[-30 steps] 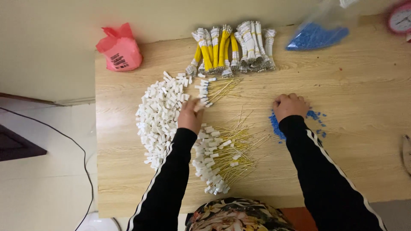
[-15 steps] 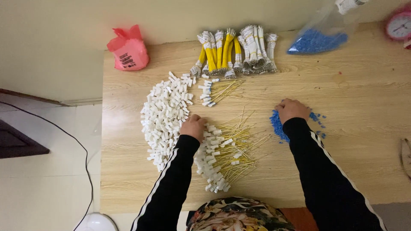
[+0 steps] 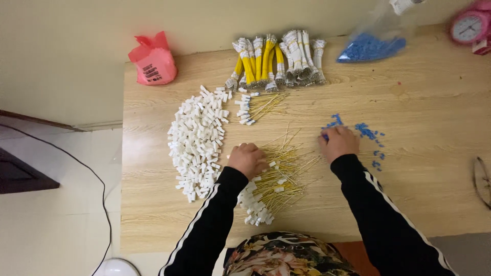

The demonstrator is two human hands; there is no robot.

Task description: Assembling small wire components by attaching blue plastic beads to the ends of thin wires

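Note:
My left hand (image 3: 248, 159) rests curled on a loose heap of thin yellow wires with white plug ends (image 3: 279, 179), fingers bent over them; whether it grips one is hidden. Just to its left lies a big pile of small white plastic connectors (image 3: 197, 140). My right hand (image 3: 337, 143) is knuckles-up on a scatter of small blue pieces (image 3: 365, 130), fingers closed down on them. Both arms wear black sleeves with white stripes.
Tied bundles of yellow and white wires (image 3: 276, 61) lie at the far edge, a small wire bunch (image 3: 255, 106) below them. A red plastic bag (image 3: 153, 61) sits far left, a clear bag of blue pieces (image 3: 371, 47) and a pink clock (image 3: 468, 25) far right. Glasses (image 3: 482, 181) lie at right edge.
My left hand has pulled back from the white connector pile onto the yellow wire heap. My right hand stayed on the blue pieces.

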